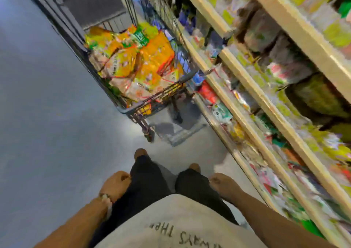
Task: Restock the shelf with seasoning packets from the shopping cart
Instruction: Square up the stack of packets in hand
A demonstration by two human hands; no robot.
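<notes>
The shopping cart (121, 107) stands ahead of me on the floor, close beside the shelf (252, 95) on the right. It is piled with yellow and orange seasoning packets (140, 63). My left hand (115, 183) hangs by my left thigh with loosely curled fingers and holds nothing. My right hand (224, 185) hangs by my right thigh, also empty and loosely curled. Both hands are well short of the cart. The whole view is blurred by motion.
The shelf's cream boards (296, 29) run diagonally along the right, packed with blurred coloured packages. Grey floor (47, 114) stretches to the left of the cart. My dark trousers and feet (140, 153) show below, pointing toward the cart's wheels (149, 133).
</notes>
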